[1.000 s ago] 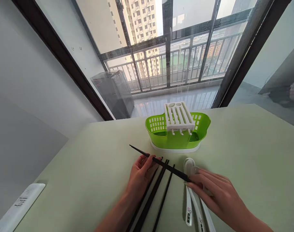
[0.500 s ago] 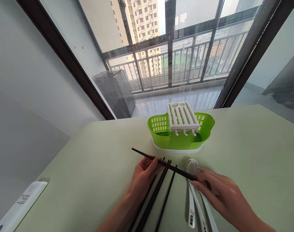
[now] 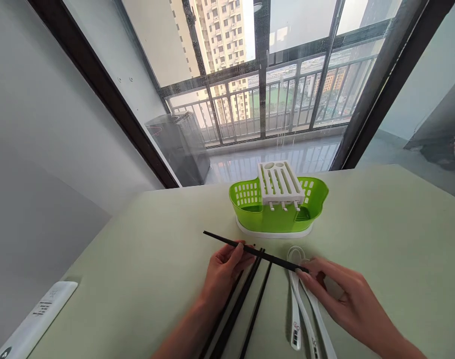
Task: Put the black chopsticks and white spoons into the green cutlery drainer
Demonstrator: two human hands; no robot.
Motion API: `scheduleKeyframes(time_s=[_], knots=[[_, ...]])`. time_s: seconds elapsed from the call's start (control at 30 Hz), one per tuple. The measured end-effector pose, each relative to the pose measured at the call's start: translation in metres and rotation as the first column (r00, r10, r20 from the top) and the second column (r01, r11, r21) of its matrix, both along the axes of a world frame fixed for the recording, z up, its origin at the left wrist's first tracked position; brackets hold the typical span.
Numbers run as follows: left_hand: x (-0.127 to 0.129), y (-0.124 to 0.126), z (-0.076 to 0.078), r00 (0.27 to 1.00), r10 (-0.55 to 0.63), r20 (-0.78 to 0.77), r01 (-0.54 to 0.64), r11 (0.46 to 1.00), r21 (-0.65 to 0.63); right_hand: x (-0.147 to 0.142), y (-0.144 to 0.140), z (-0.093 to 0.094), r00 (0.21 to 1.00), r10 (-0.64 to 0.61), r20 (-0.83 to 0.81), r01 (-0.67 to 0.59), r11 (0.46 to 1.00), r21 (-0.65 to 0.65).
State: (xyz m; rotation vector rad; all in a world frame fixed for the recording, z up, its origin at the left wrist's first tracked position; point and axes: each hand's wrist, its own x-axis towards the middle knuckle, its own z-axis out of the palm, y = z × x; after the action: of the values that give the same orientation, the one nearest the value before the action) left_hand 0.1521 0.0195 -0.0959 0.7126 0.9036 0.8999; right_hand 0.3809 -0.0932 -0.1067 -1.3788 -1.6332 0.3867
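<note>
Between my two hands a black chopstick (image 3: 276,260) is held above the table, slanting down to the right. My left hand (image 3: 227,267) pinches it near its middle, and my right hand (image 3: 336,291) grips its thick right end. Several more black chopsticks (image 3: 235,311) lie below, running toward me, partly covered by my left hand and forearm. Several white spoons (image 3: 295,319) rest beside them, their bowls pointing away from me and partly behind my right hand. Farther back stands a green basket (image 3: 280,222) with a white slotted top (image 3: 282,182) and small hooks.
The pale green table (image 3: 145,259) reaches back to a large window with a balcony railing (image 3: 280,102) beyond. At the left edge lies a long white object with printed labels (image 3: 40,314). A grey box-shaped unit (image 3: 182,144) stands behind the glass.
My right hand and the chopstick's right end have risen slightly, so the chopstick lies a little flatter. My left hand keeps nearly the same place. The view has shifted a little.
</note>
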Motion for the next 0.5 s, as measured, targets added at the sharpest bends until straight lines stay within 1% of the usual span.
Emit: scheduleKeyframes(time_s=[0.17, 0.27, 0.33, 0.37, 0.4, 0.47, 0.5], knots=[[-0.004, 0.005, 0.004, 0.989, 0.149, -0.001, -0.149, 0.989, 0.013, 0.000, 0.001, -0.002, 0.998, 0.000, -0.062, -0.002, 1.000, -0.029], [-0.010, 0.009, 0.017, 0.987, 0.152, -0.046, -0.148, 0.986, 0.078, -0.001, 0.002, -0.004, 0.997, 0.010, -0.072, -0.013, 0.999, -0.040], [-0.020, 0.016, 0.034, 0.978, 0.182, -0.098, -0.163, 0.971, 0.173, -0.001, 0.002, -0.004, 0.997, 0.015, -0.078, -0.019, 0.999, -0.050], [-0.026, 0.022, 0.046, 0.968, 0.221, -0.124, -0.187, 0.954, 0.235, -0.001, 0.002, -0.004, 0.996, 0.010, -0.085, -0.014, 0.998, -0.054], [-0.034, 0.029, 0.060, 0.946, 0.291, -0.140, -0.236, 0.920, 0.313, 0.000, 0.003, -0.004, 0.995, -0.001, -0.095, -0.004, 0.998, -0.056], [-0.051, 0.048, 0.093, 0.893, 0.437, -0.110, -0.338, 0.812, 0.477, 0.001, 0.004, -0.004, 0.991, -0.035, -0.126, 0.028, 0.998, -0.059], [-0.059, 0.057, 0.111, 0.864, 0.498, -0.073, -0.378, 0.737, 0.561, 0.002, 0.005, -0.004, 0.988, -0.053, -0.144, 0.044, 0.997, -0.065]])
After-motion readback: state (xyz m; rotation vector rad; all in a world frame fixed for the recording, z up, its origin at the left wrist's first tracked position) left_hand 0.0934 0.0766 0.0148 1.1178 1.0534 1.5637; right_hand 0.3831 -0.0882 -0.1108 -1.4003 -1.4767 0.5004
